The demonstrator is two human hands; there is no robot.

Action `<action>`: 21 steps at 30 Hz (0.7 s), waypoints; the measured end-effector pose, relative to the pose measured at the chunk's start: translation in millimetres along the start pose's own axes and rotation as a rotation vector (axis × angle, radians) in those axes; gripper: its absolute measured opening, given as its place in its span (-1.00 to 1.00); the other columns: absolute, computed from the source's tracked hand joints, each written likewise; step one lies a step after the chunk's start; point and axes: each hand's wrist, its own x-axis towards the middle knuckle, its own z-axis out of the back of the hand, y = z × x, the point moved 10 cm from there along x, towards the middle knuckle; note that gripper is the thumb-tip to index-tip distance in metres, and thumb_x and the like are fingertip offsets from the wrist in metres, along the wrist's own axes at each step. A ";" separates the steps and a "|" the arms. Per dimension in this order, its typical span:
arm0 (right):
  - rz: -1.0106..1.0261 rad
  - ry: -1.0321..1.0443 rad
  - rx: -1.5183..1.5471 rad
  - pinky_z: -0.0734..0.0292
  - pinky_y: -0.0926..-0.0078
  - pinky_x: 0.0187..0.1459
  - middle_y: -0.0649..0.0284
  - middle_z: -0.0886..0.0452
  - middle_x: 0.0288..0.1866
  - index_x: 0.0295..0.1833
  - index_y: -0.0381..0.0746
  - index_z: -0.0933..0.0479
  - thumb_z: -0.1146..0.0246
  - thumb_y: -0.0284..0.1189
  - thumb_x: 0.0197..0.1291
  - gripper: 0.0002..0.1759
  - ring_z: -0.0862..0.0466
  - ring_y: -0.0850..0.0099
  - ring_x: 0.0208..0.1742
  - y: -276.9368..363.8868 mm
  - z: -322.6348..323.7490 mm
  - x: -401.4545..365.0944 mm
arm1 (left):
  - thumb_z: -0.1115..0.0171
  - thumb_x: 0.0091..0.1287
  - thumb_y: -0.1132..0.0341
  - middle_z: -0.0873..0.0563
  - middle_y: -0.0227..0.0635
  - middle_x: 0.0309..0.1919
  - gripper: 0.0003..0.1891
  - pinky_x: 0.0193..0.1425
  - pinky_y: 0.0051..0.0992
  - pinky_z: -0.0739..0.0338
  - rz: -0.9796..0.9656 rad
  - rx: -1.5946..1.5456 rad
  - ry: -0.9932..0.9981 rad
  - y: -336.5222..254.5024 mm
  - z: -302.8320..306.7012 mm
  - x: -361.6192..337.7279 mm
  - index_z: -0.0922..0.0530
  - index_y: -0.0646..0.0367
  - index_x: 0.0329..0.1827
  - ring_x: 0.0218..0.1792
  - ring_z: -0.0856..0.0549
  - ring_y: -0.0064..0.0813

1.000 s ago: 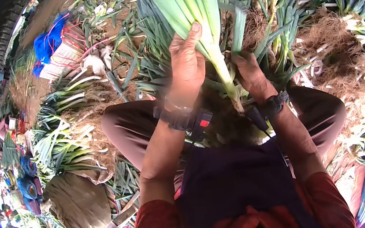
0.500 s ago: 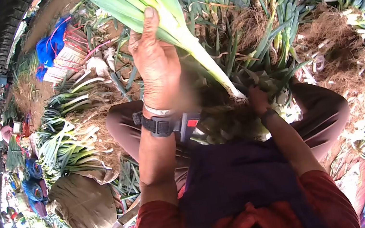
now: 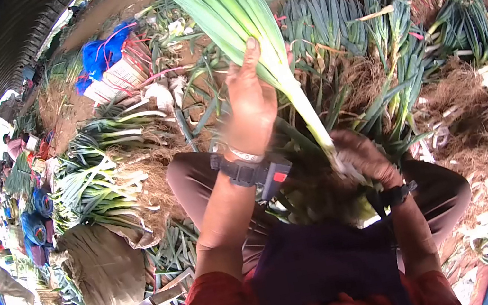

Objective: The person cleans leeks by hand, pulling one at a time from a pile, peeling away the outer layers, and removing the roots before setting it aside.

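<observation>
A long leek (image 3: 303,105) slants across the middle, its broad green leaves at the top and its white root end low and to the right. My left hand (image 3: 253,106) is wrapped around it where the leaves meet the pale stalk, thumb on top. Beside the root end is my right hand (image 3: 367,155), close to or touching it. Motion smears the fingers of that hand, so their grip does not show. Trimmings under the root end, between my crossed legs, are dark and blurred.
Piled leeks with pale stalks (image 3: 103,187) lie at the left, near a brown cloth sack (image 3: 104,268). Upright leeks (image 3: 326,23) stand in rows ahead. More leeks with brown roots (image 3: 462,114) fill the right. A white basket (image 3: 123,76) with blue netting (image 3: 105,49) sits at upper left.
My left hand and the leek have shifted right and slightly down in view. My right hand has come up to the root end from lower among the leaves. The view has also shifted.
</observation>
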 end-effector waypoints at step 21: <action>0.381 -0.543 -0.241 -0.58 0.40 -0.02 -0.02 -0.68 -0.14 0.34 -0.32 -0.38 -0.36 -0.50 0.23 -0.42 -0.60 0.48 -0.16 60.3 1.9 -9.5 | -0.47 0.14 0.61 -0.61 -0.34 -0.19 -0.68 -0.13 -0.57 -0.54 -0.426 0.653 0.082 43.2 -42.6 -117.9 -0.65 0.29 -0.03 -0.21 -0.60 -0.56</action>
